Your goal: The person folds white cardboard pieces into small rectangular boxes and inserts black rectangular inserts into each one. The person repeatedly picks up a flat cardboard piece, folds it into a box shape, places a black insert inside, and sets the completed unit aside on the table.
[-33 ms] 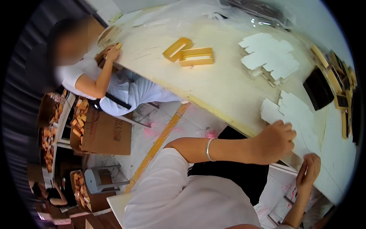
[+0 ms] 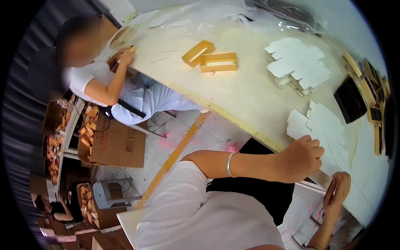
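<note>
My left hand [image 2: 299, 159], with a silver bangle on its wrist, is closed with curled fingers over the near edge of the table. It overlaps the lower edge of a stack of flat white box blanks [image 2: 318, 123]. What its fingers hold, if anything, is hidden. Lower right, my right hand [image 2: 338, 191] is at the table's edge with bent fingers drawn in. Nothing I can name shows in it. Beyond, another stack of white box blanks [image 2: 298, 62] lies flat. Two golden open trays, one tilted [image 2: 198, 53] and one straight [image 2: 218, 62], touch each other mid-table.
A black open box [image 2: 349, 100] and several black-and-gold boxes [image 2: 375, 91] line the right side. Clear plastic film [image 2: 233, 16] covers the far edge. At left a seated co-worker [image 2: 96, 83] handles a small yellowish piece. Cartons of orange pieces [image 2: 116, 141] and a grey stool [image 2: 104, 195] stand on the floor.
</note>
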`<state>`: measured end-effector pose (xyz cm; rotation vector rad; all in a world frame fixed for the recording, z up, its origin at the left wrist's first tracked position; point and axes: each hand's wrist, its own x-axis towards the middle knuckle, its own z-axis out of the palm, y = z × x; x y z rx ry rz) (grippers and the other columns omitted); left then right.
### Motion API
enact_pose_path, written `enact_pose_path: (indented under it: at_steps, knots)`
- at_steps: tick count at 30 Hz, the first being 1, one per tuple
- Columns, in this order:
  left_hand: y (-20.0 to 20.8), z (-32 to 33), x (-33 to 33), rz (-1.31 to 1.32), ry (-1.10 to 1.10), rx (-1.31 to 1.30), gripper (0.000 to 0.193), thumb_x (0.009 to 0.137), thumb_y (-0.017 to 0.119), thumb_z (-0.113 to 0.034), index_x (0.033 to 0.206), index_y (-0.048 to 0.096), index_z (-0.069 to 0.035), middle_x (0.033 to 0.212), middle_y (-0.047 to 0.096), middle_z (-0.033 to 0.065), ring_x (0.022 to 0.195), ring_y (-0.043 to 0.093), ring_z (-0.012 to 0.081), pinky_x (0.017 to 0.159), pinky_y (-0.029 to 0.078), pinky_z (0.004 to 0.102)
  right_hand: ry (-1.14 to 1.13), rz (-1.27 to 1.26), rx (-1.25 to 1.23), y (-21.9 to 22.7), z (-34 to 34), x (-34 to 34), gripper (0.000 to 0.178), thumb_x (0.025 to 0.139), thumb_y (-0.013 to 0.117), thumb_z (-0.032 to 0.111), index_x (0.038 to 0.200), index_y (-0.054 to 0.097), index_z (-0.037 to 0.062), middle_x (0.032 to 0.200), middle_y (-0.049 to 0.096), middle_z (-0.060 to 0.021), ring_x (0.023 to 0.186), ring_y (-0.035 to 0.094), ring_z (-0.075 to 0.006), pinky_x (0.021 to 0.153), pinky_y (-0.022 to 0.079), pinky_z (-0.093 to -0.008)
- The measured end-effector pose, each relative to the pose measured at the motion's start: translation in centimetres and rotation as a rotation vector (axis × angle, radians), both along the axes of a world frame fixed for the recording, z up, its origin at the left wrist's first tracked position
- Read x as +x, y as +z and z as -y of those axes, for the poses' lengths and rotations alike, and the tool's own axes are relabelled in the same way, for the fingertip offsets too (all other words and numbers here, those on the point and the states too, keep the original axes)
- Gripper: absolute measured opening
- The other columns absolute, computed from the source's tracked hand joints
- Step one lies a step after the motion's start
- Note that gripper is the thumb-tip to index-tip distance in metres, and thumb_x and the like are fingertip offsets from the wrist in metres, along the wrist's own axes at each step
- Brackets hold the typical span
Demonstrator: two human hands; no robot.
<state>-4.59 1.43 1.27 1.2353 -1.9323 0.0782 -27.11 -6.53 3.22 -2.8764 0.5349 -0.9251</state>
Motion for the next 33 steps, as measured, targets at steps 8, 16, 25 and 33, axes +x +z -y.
enact_pose_path:
  at_steps: [8, 16, 25, 33]
  knots:
    - [-2.2, 1.3, -0.5, -0.047, 0.102, 0.205, 0.012, 0.077, 0.068, -0.015, 0.079, 0.058, -0.008, 0.077, 0.056, 0.0064, 0.080, 0.052, 0.0243, 0.069, 0.039, 0.0344, -0.108, -0.118, 0.224, -2.7, 0.6, 1.6, 0.020, 0.081, 0.062, -0.003, 0.100, 0.057, -0.0041, 0.108, 0.056, -0.0164, 0.090, 0.055, -0.0333, 0.080, 0.047, -0.0361]
    - [-2.1, 0.4, -0.3, 0.179, 0.024, 0.131, 0.014, 0.072, 0.065, -0.021, 0.076, 0.061, -0.009, 0.080, 0.053, 0.0057, 0.084, 0.051, 0.0207, 0.068, 0.039, 0.0327, -0.030, -0.191, 0.311, -2.3, -0.4, 0.4, 0.042, 0.071, 0.072, 0.002, 0.110, 0.060, -0.0046, 0.121, 0.055, -0.0169, 0.111, 0.051, -0.0384, 0.094, 0.043, -0.0425]
    - [-0.9, -0.3, -0.3, 0.224, -0.084, 0.160, 0.033, 0.066, 0.075, -0.028, 0.090, 0.060, -0.009, 0.094, 0.055, 0.0046, 0.092, 0.054, 0.0246, 0.079, 0.044, 0.0387, 0.009, -0.182, -0.019, -0.8, -1.7, 1.3, 0.036, 0.069, 0.067, 0.005, 0.102, 0.061, -0.0068, 0.104, 0.056, -0.0159, 0.093, 0.057, -0.0331, 0.078, 0.046, -0.0417]
    - [0.9, 2.4, 0.3, -0.136, -0.116, 0.543, 0.012, 0.079, 0.070, -0.012, 0.078, 0.065, -0.001, 0.073, 0.054, 0.0087, 0.071, 0.054, 0.0268, 0.061, 0.043, 0.0350, 0.020, -0.162, 0.344, -1.1, 0.9, 2.1, 0.012, 0.072, 0.057, -0.003, 0.083, 0.057, 0.0004, 0.088, 0.056, -0.0136, 0.080, 0.054, -0.0319, 0.069, 0.045, -0.0388]
